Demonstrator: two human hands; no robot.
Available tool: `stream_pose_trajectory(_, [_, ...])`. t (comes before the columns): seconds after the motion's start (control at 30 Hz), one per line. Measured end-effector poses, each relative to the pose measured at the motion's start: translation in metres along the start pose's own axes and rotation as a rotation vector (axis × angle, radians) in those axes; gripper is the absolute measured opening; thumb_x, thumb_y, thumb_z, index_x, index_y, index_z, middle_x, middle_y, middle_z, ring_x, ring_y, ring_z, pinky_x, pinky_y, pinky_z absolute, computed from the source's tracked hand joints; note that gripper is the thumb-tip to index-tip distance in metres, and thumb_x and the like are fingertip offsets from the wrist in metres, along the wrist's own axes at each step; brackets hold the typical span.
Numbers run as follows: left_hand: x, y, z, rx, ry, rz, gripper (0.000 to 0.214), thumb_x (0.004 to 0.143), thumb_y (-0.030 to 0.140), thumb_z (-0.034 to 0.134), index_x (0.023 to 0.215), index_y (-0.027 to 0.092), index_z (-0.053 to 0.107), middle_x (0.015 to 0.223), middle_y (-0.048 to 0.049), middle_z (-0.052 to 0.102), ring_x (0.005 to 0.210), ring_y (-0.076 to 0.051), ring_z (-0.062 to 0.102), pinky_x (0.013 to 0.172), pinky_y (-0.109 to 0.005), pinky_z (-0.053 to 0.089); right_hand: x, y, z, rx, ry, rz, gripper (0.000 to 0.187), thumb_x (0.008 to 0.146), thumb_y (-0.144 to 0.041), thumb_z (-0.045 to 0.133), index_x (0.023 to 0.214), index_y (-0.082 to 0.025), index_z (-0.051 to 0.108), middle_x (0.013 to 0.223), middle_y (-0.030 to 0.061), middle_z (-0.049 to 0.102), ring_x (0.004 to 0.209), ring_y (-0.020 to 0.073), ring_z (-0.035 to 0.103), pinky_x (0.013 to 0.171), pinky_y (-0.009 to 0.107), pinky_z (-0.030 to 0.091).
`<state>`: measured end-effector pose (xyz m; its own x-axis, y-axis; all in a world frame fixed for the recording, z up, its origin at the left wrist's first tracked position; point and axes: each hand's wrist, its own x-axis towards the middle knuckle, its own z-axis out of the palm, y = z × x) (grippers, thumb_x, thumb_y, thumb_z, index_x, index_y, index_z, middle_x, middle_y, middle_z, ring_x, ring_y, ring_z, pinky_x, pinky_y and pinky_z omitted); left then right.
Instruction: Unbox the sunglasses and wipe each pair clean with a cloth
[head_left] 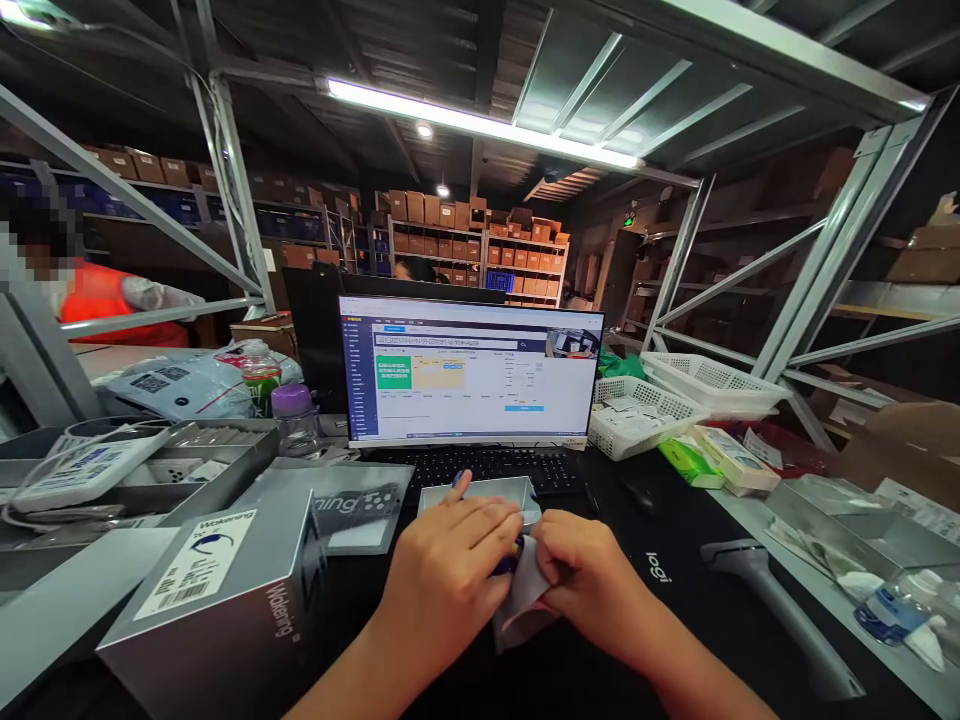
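My left hand [450, 565] and my right hand [589, 575] meet over the black desk mat [660, 600], just in front of the keyboard [487, 465]. Both have their fingers curled round a pale, thin pouch or sheet [517, 600] that hangs down between them. A small dark blue or purple thing [511, 560] shows between the fingers; I cannot make out what it is. A shallow grey tray [480, 492] lies right behind the hands, touching the keyboard's front edge.
A lit monitor [469, 365] stands behind the keyboard. A grey box [217, 600] and a metal tray [150, 470] sit at left, white baskets [660, 405] at right, a barcode scanner [772, 610] near right. A person in orange [97, 295] works far left.
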<state>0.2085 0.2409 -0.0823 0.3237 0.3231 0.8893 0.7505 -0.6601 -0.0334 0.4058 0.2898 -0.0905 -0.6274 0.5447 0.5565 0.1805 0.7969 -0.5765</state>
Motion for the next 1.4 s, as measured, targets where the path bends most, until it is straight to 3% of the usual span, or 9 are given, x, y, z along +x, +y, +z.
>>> stream_pose_trajectory(0.2, [0.0, -0.014, -0.007, -0.228, -0.084, -0.201, 0.045, 0.063, 0.008, 0.061, 0.101, 0.028, 0.073, 0.094, 0.0059, 0.078, 0.081, -0.015, 0.075, 0.105, -0.057, 0.051, -0.001, 0.013, -0.04, 0.171, -0.236, -0.029, 0.038, 0.06, 0.005, 0.071, 0.058, -0.019, 0.04, 0.061, -0.0087, 0.044, 0.059, 0.0079, 0.04, 0.055, 0.021, 0.029])
stream_pose_trajectory(0.63, [-0.002, -0.015, 0.004, -0.254, -0.068, -0.271, 0.043, 0.06, 0.008, 0.065, 0.097, 0.028, 0.074, 0.09, 0.0075, 0.078, 0.078, -0.015, 0.074, 0.105, -0.058, 0.051, -0.003, 0.014, -0.058, 0.041, -0.25, 0.028, 0.035, 0.062, 0.004, 0.067, 0.061, -0.019, 0.042, 0.065, -0.0074, 0.049, 0.061, 0.0088, 0.043, 0.055, 0.021, 0.029])
stream_pose_trajectory(0.8, [-0.001, -0.005, 0.002, -0.046, 0.01, -0.103, 0.036, 0.066, 0.006, 0.063, 0.098, 0.019, 0.072, 0.091, 0.0005, 0.078, 0.08, -0.017, 0.073, 0.102, -0.054, 0.054, -0.001, 0.007, -0.035, 0.047, -0.101, 0.057, 0.031, 0.056, 0.006, 0.055, 0.058, -0.019, 0.038, 0.062, -0.0073, 0.047, 0.059, 0.0087, 0.041, 0.055, 0.022, 0.028])
stream_pose_trajectory(0.93, [-0.003, 0.007, 0.009, 0.209, -0.049, 0.175, 0.022, 0.083, 0.002, 0.058, 0.099, 0.009, 0.07, 0.099, -0.0083, 0.078, 0.092, -0.02, 0.073, 0.111, -0.048, 0.049, 0.001, -0.001, 0.006, -0.022, 0.11, 0.097, 0.029, 0.057, 0.003, 0.052, 0.057, -0.02, 0.034, 0.057, -0.0072, 0.045, 0.055, 0.0085, 0.036, 0.052, 0.022, 0.024])
stream_pose_trajectory(1.0, [-0.003, 0.008, 0.01, 0.255, -0.071, 0.215, 0.022, 0.089, 0.006, 0.056, 0.107, 0.009, 0.069, 0.107, -0.0092, 0.077, 0.102, -0.022, 0.071, 0.116, -0.049, 0.043, 0.002, -0.002, 0.017, -0.036, 0.202, 0.107, 0.03, 0.059, -0.001, 0.053, 0.057, -0.021, 0.03, 0.055, -0.0072, 0.041, 0.053, 0.0087, 0.033, 0.051, 0.023, 0.022])
stream_pose_trajectory(1.07, [-0.001, 0.004, 0.007, 0.311, -0.073, 0.124, 0.034, 0.091, 0.007, 0.055, 0.124, 0.011, 0.063, 0.126, -0.0132, 0.069, 0.121, -0.028, 0.063, 0.117, -0.057, 0.037, 0.005, 0.0, 0.016, 0.021, 0.25, 0.143, 0.03, 0.062, -0.006, 0.054, 0.057, -0.021, 0.029, 0.056, -0.0065, 0.041, 0.054, 0.0094, 0.033, 0.052, 0.023, 0.023])
stream_pose_trajectory(1.17, [-0.001, -0.003, -0.002, 0.473, -0.009, -0.129, 0.056, 0.089, 0.006, 0.057, 0.143, 0.013, 0.045, 0.149, -0.0234, 0.046, 0.139, -0.04, 0.044, 0.111, -0.067, 0.037, 0.01, 0.006, -0.001, 0.215, 0.323, 0.226, 0.026, 0.062, -0.009, 0.053, 0.058, -0.022, 0.031, 0.062, -0.0039, 0.049, 0.06, 0.0112, 0.041, 0.056, 0.023, 0.03])
stream_pose_trajectory(1.3, [-0.008, -0.005, -0.003, 0.409, -0.004, -0.328, 0.044, 0.087, 0.015, 0.059, 0.13, 0.015, 0.052, 0.124, -0.0168, 0.06, 0.114, -0.033, 0.059, 0.099, -0.056, 0.051, 0.014, 0.01, -0.017, 0.449, 0.459, 0.199, 0.022, 0.065, -0.011, 0.056, 0.062, -0.022, 0.037, 0.072, -0.0019, 0.054, 0.069, 0.0134, 0.049, 0.064, 0.023, 0.038])
stream_pose_trajectory(1.4, [-0.017, 0.006, 0.009, 0.328, -0.134, -0.284, 0.054, 0.082, 0.017, 0.058, 0.135, 0.016, 0.047, 0.124, -0.0144, 0.059, 0.112, -0.032, 0.058, 0.094, -0.051, 0.054, 0.014, 0.004, -0.009, 0.472, 0.48, 0.185, 0.022, 0.061, -0.01, 0.06, 0.06, -0.021, 0.041, 0.076, -0.0003, 0.057, 0.071, 0.0145, 0.051, 0.064, 0.024, 0.04])
